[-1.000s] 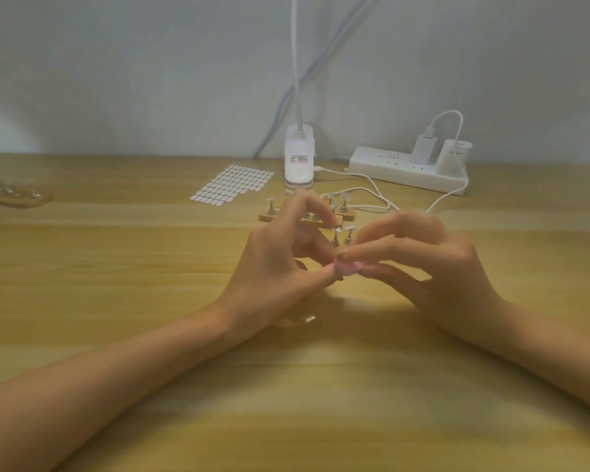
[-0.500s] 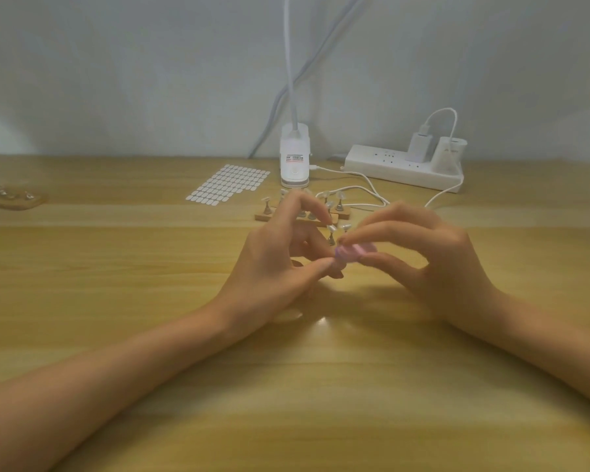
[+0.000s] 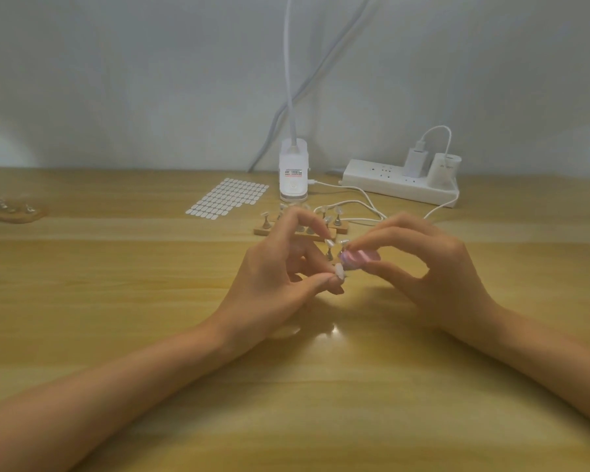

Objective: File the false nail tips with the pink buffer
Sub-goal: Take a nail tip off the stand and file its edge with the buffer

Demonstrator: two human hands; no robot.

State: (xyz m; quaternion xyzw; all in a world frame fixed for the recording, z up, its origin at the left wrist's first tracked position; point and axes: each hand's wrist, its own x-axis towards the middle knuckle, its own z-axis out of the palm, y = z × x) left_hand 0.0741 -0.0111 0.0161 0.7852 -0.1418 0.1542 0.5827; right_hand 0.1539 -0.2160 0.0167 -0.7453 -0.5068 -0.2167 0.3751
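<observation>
Left hand (image 3: 280,277) pinches nail tip (image 3: 338,268); right hand (image 3: 433,267) pinches pink buffer (image 3: 359,258). Use short, light strokes; brace the tip.

I see a pink buffer (image 3: 360,258), a whitish nail tip (image 3: 338,268), a white power strip (image 3: 382,181) and a yellow, wood-grained table (image 3: 116,301).

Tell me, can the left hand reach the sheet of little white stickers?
Probably yes. Only bare table lies between the left hand and the sticker sheet, though that hand pinches a nail tip it may need to set down first.
</observation>
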